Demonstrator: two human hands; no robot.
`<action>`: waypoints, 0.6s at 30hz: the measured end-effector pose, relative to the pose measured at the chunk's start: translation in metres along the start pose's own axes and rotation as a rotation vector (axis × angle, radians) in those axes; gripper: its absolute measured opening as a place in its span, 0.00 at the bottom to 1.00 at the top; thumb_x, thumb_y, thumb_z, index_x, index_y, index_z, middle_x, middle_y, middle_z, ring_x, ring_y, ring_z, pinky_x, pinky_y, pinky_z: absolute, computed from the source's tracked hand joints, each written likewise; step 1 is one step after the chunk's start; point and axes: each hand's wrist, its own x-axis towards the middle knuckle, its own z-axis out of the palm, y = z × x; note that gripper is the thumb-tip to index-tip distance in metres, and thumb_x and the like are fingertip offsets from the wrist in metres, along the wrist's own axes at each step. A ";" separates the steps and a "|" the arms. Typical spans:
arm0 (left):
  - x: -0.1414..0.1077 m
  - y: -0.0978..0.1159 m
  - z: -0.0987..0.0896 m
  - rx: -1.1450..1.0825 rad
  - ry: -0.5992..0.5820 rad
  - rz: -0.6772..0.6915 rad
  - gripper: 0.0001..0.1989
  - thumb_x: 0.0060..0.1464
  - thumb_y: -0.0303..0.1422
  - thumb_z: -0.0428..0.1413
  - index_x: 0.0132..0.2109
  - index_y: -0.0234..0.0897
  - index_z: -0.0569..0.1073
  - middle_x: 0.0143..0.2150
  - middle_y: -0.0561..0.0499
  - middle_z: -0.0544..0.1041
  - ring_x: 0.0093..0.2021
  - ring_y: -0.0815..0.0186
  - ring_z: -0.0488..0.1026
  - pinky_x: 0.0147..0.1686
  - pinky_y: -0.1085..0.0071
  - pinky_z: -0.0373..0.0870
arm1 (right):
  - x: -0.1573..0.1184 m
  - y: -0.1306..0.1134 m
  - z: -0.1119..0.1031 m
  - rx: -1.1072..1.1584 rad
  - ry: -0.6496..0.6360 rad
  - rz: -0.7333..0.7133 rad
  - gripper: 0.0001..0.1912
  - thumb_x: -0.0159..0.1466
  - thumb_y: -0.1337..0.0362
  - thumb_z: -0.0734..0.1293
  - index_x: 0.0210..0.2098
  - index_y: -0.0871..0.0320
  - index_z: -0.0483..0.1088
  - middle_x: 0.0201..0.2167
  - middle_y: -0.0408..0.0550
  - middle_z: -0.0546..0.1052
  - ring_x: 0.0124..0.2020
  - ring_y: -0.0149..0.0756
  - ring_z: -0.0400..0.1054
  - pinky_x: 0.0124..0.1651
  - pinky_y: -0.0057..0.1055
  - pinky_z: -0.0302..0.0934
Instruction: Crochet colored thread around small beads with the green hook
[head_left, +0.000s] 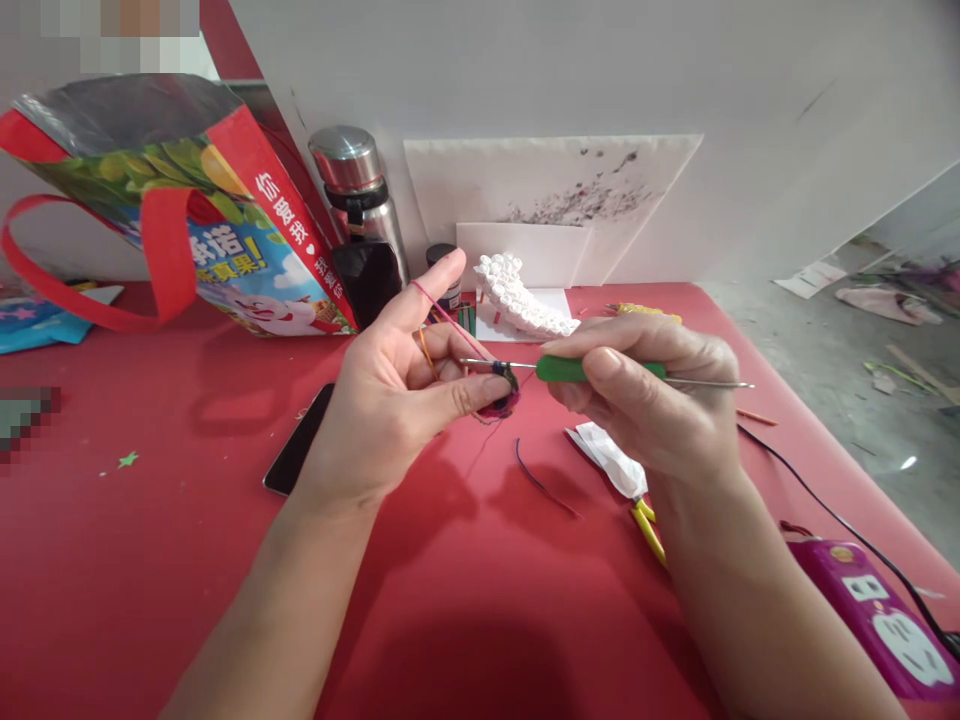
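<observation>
Between thumb and fingers, my left hand (405, 385) pinches a small round piece of dark multicoloured crochet (501, 400). Pink yarn (454, 318) runs taut from its raised index finger down to the work, and an orange strand crosses its curled fingers. My right hand (649, 385) grips the green handle of a crochet hook (562, 369). The hook's metal shaft points left and passes through loops at the crochet's top edge; its other metal end sticks out to the right. A short dark thread (541, 482) lies on the table just below.
On the red table (420, 620), yellow-handled scissors (646, 530) and a purple case (874, 610) with a black cable lie right. A phone (300, 440) lies left. Behind stand a shopping bag (262, 270), a steel flask (349, 165) and a white beaded-looking piece (517, 295).
</observation>
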 end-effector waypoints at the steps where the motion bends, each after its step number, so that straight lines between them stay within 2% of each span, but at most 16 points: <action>1: 0.000 -0.001 0.001 0.000 0.005 0.006 0.44 0.51 0.28 0.77 0.72 0.48 0.73 0.33 0.56 0.82 0.32 0.65 0.82 0.37 0.67 0.83 | -0.001 0.001 0.003 0.012 0.018 0.014 0.06 0.68 0.58 0.79 0.41 0.53 0.89 0.24 0.44 0.78 0.23 0.31 0.68 0.23 0.31 0.63; 5: 0.000 -0.004 0.007 -0.019 0.048 0.053 0.40 0.51 0.27 0.76 0.69 0.46 0.76 0.33 0.56 0.81 0.33 0.65 0.81 0.38 0.67 0.83 | -0.004 0.003 0.017 0.086 0.107 0.064 0.07 0.68 0.55 0.79 0.40 0.51 0.88 0.24 0.43 0.80 0.22 0.30 0.68 0.22 0.29 0.63; 9: 0.000 -0.007 0.013 0.000 0.141 0.110 0.35 0.52 0.25 0.75 0.66 0.47 0.78 0.33 0.56 0.80 0.34 0.67 0.80 0.39 0.69 0.82 | -0.006 0.008 0.029 0.173 0.192 0.082 0.08 0.67 0.54 0.80 0.39 0.50 0.88 0.22 0.41 0.79 0.20 0.27 0.65 0.23 0.28 0.64; 13: 0.001 -0.010 0.013 0.028 0.185 0.120 0.33 0.53 0.25 0.74 0.65 0.46 0.79 0.33 0.56 0.80 0.34 0.68 0.78 0.39 0.70 0.81 | -0.006 0.015 0.031 0.173 0.192 0.092 0.08 0.67 0.55 0.80 0.41 0.50 0.88 0.25 0.41 0.80 0.24 0.28 0.69 0.27 0.28 0.68; 18: 0.002 -0.012 0.011 0.056 0.164 0.114 0.35 0.52 0.31 0.76 0.66 0.46 0.79 0.40 0.52 0.84 0.38 0.65 0.80 0.43 0.67 0.81 | -0.004 0.016 0.027 0.176 0.169 0.142 0.06 0.64 0.57 0.82 0.40 0.49 0.88 0.25 0.41 0.81 0.24 0.29 0.70 0.26 0.28 0.68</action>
